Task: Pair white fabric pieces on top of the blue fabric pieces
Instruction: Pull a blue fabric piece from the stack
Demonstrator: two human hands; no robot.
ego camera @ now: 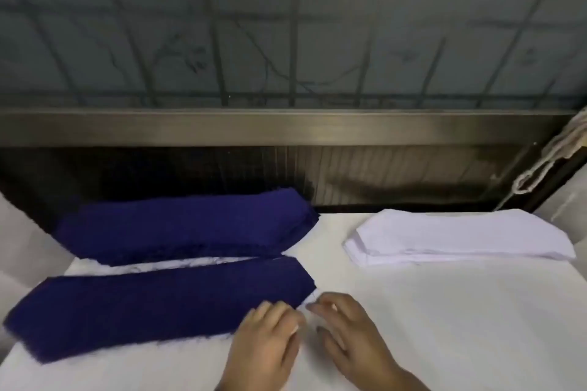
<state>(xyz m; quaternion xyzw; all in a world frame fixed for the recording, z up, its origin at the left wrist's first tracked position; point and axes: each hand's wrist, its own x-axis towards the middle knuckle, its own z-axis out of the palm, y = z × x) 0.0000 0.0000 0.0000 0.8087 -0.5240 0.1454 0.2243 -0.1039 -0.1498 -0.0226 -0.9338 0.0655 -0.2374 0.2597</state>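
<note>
While both hands crowd right tip of front blue piece (143, 305), white stack (460, 238) sits well apart at right. Left hand (270, 340): fingers bent on blue edge. Right hand (349, 330): fingers curled just beside corner. Pinching? Cannot tell. Risk: stray tug skews blue piece, so white lands misaligned.
</note>
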